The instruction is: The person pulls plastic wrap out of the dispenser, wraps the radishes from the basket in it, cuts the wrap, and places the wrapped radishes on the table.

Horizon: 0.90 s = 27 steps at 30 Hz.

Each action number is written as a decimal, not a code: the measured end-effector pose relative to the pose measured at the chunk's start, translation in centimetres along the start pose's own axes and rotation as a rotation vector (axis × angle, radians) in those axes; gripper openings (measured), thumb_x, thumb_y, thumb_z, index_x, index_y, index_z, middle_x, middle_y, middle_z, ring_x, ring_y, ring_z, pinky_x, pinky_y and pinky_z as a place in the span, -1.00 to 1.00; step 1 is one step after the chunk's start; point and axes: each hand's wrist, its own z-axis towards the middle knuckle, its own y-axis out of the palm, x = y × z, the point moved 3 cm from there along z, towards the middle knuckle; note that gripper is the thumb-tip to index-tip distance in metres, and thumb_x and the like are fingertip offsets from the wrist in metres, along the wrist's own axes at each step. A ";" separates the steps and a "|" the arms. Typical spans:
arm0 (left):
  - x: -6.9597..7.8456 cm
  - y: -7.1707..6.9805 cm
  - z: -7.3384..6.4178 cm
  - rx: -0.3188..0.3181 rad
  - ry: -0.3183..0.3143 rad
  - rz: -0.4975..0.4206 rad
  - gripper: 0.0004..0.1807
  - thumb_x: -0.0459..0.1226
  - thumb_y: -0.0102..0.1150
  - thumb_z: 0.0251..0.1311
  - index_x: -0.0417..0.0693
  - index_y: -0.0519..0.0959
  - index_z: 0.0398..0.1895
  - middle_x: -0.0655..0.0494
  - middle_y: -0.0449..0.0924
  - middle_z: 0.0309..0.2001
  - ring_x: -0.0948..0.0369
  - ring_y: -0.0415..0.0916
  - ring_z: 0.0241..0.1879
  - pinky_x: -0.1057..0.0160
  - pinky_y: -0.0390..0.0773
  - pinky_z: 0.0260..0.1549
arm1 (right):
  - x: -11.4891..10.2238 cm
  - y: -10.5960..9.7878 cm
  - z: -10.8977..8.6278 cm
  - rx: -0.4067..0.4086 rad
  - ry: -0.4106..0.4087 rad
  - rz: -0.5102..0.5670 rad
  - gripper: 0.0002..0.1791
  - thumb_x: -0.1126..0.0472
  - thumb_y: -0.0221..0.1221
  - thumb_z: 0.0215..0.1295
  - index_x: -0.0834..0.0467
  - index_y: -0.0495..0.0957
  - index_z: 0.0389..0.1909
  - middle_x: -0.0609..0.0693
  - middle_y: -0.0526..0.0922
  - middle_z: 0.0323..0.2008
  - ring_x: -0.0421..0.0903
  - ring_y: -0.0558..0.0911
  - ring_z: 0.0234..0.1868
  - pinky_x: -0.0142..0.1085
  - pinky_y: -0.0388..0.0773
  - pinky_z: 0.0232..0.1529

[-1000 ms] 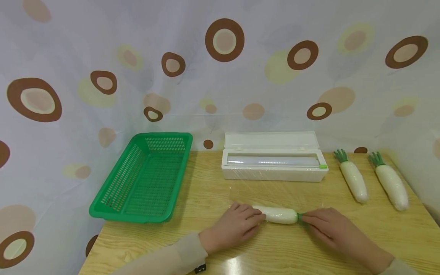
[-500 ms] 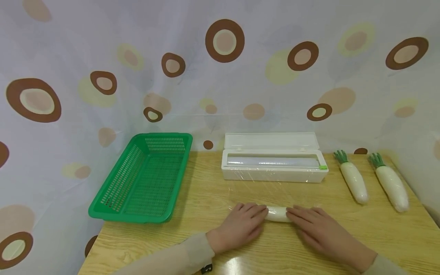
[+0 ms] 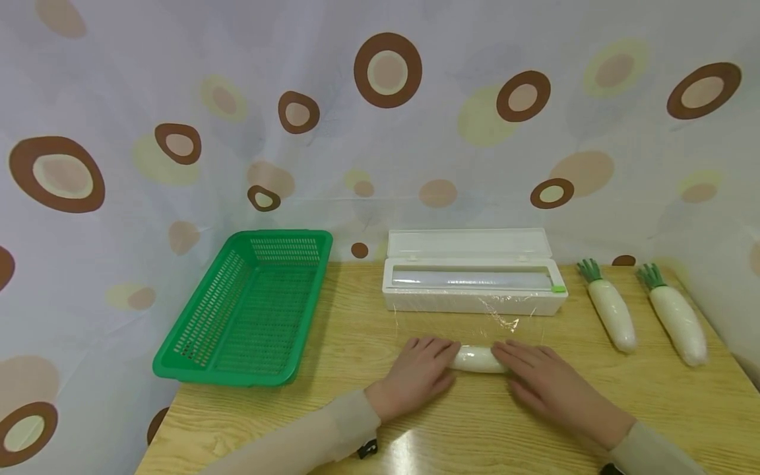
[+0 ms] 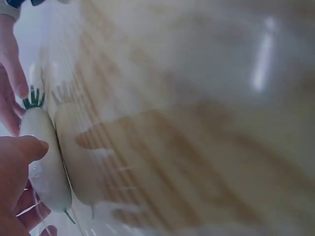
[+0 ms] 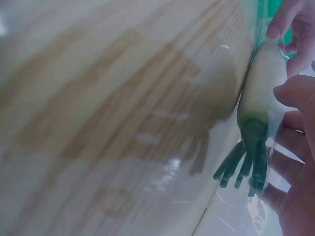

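A white radish (image 3: 477, 359) with green leaf stubs lies crosswise on the wooden table, under clear plastic wrap (image 3: 469, 324) that stretches back to a white dispenser box. On its left part rests my left hand (image 3: 417, 376), fingers laid over the top; in the left wrist view the thumb (image 4: 34, 146) touches the radish (image 4: 47, 162). My right hand (image 3: 552, 389) lies over the leafy end with fairly straight fingers, covering the leaves from the head view. The right wrist view shows the green leaves (image 5: 253, 147) beside that hand's spread fingers.
The lidded dispenser box (image 3: 475, 303) stands raised-lid at the back, a wrap roll (image 3: 472, 280) inside. Two more radishes (image 3: 613, 316) lie at the right. A green plastic basket (image 3: 299, 330) sits at the left, and a patterned curtain (image 3: 380, 145) hangs behind the table.
My right hand has moved left from the leaves onto the radish's body. Both hands and the radish have then shifted slightly forward, toward the box.
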 end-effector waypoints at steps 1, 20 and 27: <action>-0.1 0.1 0.2 -0.004 -0.009 -0.003 -0.38 0.02 0.12 0.52 -0.04 0.39 0.51 0.12 0.54 0.31 0.16 0.46 0.27 0.17 0.45 0.19 | 0.1 0.1 0.1 -0.002 0.006 0.001 -0.28 0.23 0.45 0.17 0.20 0.51 0.39 0.09 0.59 0.32 0.13 0.58 0.28 0.15 0.52 0.15; -0.9 -0.1 2.8 -0.073 -0.130 -0.016 -0.52 -0.01 0.24 0.45 0.06 0.50 0.33 0.15 0.59 0.07 0.16 0.46 0.12 0.22 0.40 0.04 | 1.1 0.1 2.6 -0.043 0.044 -0.063 -0.43 0.25 0.42 0.23 0.29 0.59 0.26 0.11 0.64 0.00 0.16 0.61 0.09 0.13 0.56 0.13; -1.7 -0.1 2.9 -0.086 -0.181 -0.117 -0.59 0.01 0.22 0.46 0.09 0.54 0.25 0.18 0.66 0.11 0.20 0.49 0.12 0.22 0.42 0.05 | 1.7 0.3 3.1 -0.108 0.131 -0.027 -0.56 0.19 0.40 0.32 0.26 0.58 0.15 0.14 0.68 0.04 0.18 0.63 0.13 0.13 0.53 0.17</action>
